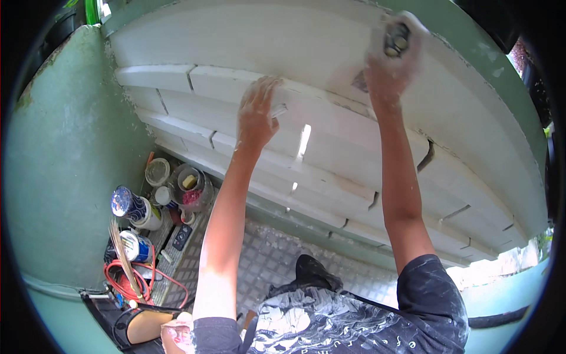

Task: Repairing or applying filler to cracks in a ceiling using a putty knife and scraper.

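My left hand [257,113] lies against a white ledge [224,76] of the stepped wall, fingers stretched over it and thumb apart. Beside the thumb shows a small pale strip [279,110]; whether the hand touches it I cannot tell. Higher up and to the right, my right hand [396,68] is closed around a dark tool with a round pale spot [397,40], smeared by motion. Its exact kind does not show. A grey-brown corner [360,82] sticks out left of that hand, against the white wall panel [295,38]. White dust coats both hands.
Green walls [71,130] enclose the left side. At the lower left, a wooden plank [187,251] bears buckets [211,192], cans [137,246] and a dark remote-like device [182,236]. A red hose [118,282] coils beside a bristly brush [122,253]. Grey tiles [259,248] cover the floor.
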A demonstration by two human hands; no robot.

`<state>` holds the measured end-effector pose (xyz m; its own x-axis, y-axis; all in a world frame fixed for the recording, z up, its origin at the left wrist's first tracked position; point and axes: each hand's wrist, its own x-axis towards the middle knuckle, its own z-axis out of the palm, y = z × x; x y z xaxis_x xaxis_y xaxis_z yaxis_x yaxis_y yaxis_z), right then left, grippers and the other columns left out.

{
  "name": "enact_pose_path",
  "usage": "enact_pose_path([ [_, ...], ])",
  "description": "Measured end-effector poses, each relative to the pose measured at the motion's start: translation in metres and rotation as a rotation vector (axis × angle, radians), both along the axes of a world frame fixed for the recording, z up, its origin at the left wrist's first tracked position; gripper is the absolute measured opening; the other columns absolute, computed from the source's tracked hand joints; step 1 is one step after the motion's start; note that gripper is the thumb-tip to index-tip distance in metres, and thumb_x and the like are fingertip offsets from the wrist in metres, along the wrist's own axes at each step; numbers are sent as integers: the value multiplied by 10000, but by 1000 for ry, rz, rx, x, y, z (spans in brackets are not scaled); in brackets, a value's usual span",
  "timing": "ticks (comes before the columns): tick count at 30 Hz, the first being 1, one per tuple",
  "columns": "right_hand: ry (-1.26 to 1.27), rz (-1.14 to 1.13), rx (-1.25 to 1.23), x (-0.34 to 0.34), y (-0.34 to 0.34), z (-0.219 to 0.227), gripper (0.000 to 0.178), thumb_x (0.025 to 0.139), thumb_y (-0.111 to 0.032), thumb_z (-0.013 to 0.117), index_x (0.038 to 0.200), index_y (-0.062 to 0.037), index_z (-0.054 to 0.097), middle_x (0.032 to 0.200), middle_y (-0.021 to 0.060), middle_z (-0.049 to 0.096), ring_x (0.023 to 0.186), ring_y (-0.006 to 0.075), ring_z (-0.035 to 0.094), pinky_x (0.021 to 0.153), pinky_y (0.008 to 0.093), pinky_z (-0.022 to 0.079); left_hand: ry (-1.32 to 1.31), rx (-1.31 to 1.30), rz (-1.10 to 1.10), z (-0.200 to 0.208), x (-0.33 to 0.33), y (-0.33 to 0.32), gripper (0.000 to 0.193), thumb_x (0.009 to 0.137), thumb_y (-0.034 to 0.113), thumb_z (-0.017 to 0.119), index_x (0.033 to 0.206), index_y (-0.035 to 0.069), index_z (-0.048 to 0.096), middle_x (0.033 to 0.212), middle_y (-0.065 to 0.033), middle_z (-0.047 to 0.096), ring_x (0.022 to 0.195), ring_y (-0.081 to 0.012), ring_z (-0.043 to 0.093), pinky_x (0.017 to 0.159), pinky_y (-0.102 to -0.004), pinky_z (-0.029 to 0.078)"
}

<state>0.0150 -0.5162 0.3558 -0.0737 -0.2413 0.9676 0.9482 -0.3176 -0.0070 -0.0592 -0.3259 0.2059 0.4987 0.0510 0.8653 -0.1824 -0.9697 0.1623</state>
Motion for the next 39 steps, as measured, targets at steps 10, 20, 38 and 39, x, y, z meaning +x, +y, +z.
enact_pose_path([
  [10, -71, 15, 84, 0, 37, -9, 232, 824, 64, 623, 1018, -8, 519, 748, 32, 527, 627, 110, 472, 643, 232, 459, -113, 27, -9, -6, 5, 71, 681, 603, -1, 594, 1263, 145, 517, 1293, -41, 549, 1258, -301, 464, 1056, -427, 370],
  [20, 35, -152, 16, 20, 72, -2, 208, 753, -39, 703, 885, -14, 545, 641, 55, 502, 534, 126, 473, 522, 266, 404, -266, 146, -101, -2, 5, 186, 486, 733, 171, 528, 1202, 51, 572, 1242, -118, 594, 1202, -334, 523, 1037, -453, 390],
  [38, -68, -397, -98, 17, 159, -4, 175, 855, 94, 559, 974, -11, 486, 710, 101, 555, 473, 98, 488, 457, 239, 478, -245, 32, -177, -17, 13, 222, 476, 816, 260, 547, 1225, 17, 522, 1198, -154, 586, 1179, -376, 507, 1041, -496, 356],
  [39, -63, -204, -107, 4, 146, 1, 198, 856, 87, 564, 1015, -16, 510, 786, 85, 568, 575, 99, 522, 549, 232, 488, -247, 38, -181, -13, 11, 219, 476, 816, 260, 547, 1225, 17, 522, 1198, -154, 586, 1179, -376, 507, 1041, -496, 356],
])
